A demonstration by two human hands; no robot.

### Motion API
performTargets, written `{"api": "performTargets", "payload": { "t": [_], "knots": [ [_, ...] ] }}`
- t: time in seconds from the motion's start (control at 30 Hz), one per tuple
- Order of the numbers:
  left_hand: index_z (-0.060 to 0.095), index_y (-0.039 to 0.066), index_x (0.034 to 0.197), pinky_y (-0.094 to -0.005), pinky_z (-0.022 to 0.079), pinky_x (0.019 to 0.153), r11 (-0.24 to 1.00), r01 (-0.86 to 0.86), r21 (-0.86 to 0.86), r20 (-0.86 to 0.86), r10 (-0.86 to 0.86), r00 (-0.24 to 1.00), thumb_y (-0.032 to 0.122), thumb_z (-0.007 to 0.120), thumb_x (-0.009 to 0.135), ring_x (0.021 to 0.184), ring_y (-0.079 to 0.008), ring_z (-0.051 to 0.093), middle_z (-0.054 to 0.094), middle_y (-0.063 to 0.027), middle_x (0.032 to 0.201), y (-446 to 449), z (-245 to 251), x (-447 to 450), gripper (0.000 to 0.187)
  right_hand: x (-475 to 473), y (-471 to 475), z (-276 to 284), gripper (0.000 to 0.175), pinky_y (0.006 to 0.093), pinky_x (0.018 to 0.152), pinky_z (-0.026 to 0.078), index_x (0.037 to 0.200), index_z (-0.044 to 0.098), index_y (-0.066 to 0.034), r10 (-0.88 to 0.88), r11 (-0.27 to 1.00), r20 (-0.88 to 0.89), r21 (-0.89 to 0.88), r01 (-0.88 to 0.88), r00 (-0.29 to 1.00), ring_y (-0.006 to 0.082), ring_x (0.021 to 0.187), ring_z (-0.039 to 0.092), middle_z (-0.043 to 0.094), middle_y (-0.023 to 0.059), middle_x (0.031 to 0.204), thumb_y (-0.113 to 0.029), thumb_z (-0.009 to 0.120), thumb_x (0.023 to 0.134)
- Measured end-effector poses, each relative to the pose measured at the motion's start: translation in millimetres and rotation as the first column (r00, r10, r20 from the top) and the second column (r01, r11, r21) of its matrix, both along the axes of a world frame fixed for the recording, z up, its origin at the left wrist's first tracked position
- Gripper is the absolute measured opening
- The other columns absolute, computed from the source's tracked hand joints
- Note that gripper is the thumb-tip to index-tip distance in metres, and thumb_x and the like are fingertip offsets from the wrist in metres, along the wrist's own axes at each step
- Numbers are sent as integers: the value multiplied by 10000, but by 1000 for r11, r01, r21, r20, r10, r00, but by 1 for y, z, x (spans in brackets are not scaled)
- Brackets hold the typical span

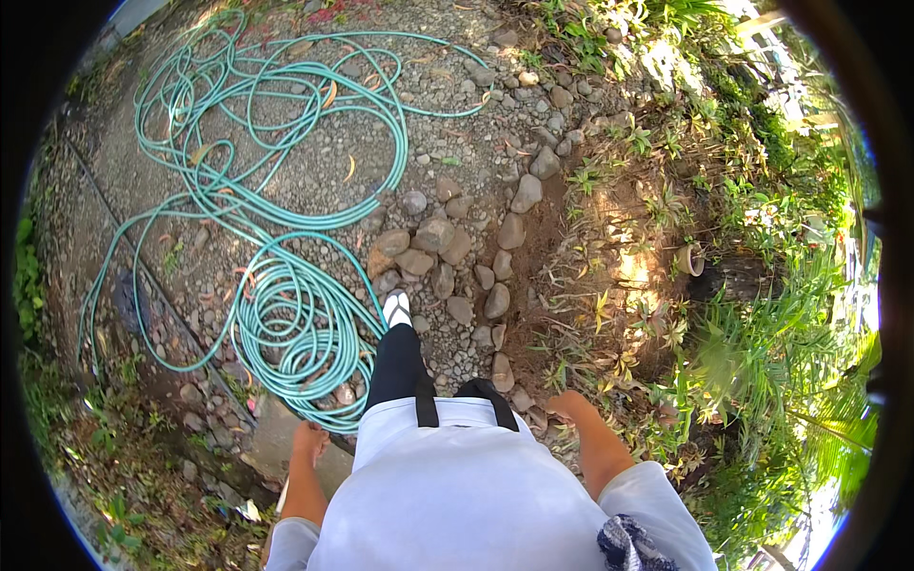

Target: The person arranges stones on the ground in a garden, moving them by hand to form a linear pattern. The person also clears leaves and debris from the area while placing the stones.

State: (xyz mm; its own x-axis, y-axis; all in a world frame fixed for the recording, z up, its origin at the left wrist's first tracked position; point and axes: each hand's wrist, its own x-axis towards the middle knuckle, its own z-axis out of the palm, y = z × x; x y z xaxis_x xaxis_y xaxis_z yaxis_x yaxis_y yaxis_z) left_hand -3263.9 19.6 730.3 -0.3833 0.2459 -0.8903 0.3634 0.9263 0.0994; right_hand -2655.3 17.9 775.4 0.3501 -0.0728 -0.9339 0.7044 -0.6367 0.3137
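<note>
My left hand (pixel 311 439) hangs at my side with its fingers curled, just below the coiled part of a green garden hose (pixel 300 328); nothing can be made out in it. On the other side my right hand (pixel 568 407) hangs near the row of stones, fingers bent; whether it holds anything cannot be told. The hose lies on gravel in a tight coil close to my foot, and in looser, tangled loops farther ahead. One foot, in a white sock and a dark flip-flop (pixel 397 310), stands beside the coil.
Rounded stones (pixel 434 234) are heaped ahead of my foot, and a stone row (pixel 511 231) edges the planted soil at right. A pale pot (pixel 690 260) lies among plants by a dark log (pixel 735 278). A thin dark pipe or bar (pixel 161 285) crosses the ground at left, near a concrete slab (pixel 275 439).
</note>
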Motion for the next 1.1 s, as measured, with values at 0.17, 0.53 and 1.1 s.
{"api": "performTargets", "payload": {
  "t": [0.17,0.53,1.1],
  "knots": [
    [627,-21,876,-354,419,409,949,275,-152,-90,-290,953,314,610,940,472,-213,573,581,-83,580,117,31,-70,341,-15,43,21,373,406,684,537,776,684,24,-164,984,56,84,159,985,292,680,686,686,167,755,-341,626,822],
    [610,-25,1214,-332,448,507,820,453,350,-7,-482,876,301,600,959,477,-155,524,632,-85,683,495,87,130,414,18,144,10,344,405,599,511,922,664,0,-312,945,23,-94,313,950,237,650,588,621,135,759,-333,680,834],
    [596,13,1121,-486,478,899,421,886,194,-197,-868,456,156,582,873,1057,-435,605,635,-266,1120,762,16,411,286,217,400,-19,382,440,724,583,1237,595,-108,-181,982,-385,-26,185,905,307,871,711,686,163,1080,-222,627,873]
  ]
}}
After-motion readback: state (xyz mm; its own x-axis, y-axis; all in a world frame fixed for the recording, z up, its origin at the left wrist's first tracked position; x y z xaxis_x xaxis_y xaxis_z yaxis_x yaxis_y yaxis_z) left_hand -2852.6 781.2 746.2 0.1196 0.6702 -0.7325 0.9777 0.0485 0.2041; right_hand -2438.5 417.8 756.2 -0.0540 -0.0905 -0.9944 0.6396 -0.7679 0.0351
